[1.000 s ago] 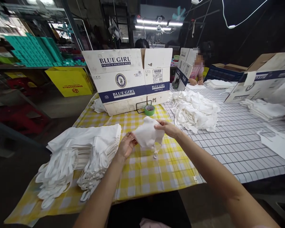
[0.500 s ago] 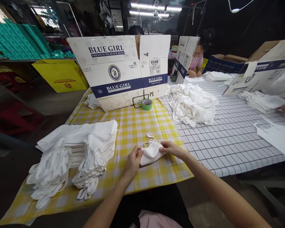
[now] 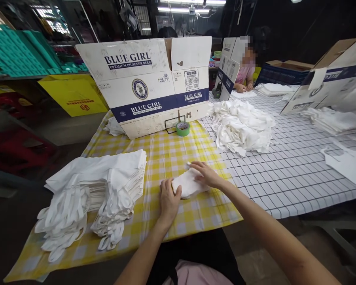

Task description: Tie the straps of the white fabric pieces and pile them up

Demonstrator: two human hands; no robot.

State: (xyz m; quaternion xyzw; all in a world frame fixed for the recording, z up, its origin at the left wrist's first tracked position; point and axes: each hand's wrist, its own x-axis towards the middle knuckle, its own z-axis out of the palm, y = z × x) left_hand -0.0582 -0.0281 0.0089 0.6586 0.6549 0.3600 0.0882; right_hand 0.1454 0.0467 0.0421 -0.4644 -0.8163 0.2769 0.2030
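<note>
The white cloth (image 3: 187,183) lies on the yellow checked cover (image 3: 154,221), near the front edge of the table, between the person's two hands. The left hand (image 3: 169,201) is at its left end, with the thumb and the fingers around the corner; whether they really grasp it, I cannot tell. The right hand (image 3: 207,174) is laid over its right part, the fingers stretched out and touching the fabric from above; whether it also pinches the fabric, I cannot tell. To the left, well apart from the hands, is a thick stack (image 3: 115,170) of white pieces, its loops hanging toward the person. Behind the hands, a green tape roll (image 3: 182,129) lies just before the standing carton (image 3: 142,85). To the right, a loose white pile (image 3: 241,126) rests mostly on the grid cover (image 3: 284,178), and farther back a co-worker (image 3: 245,77) sits.
</note>
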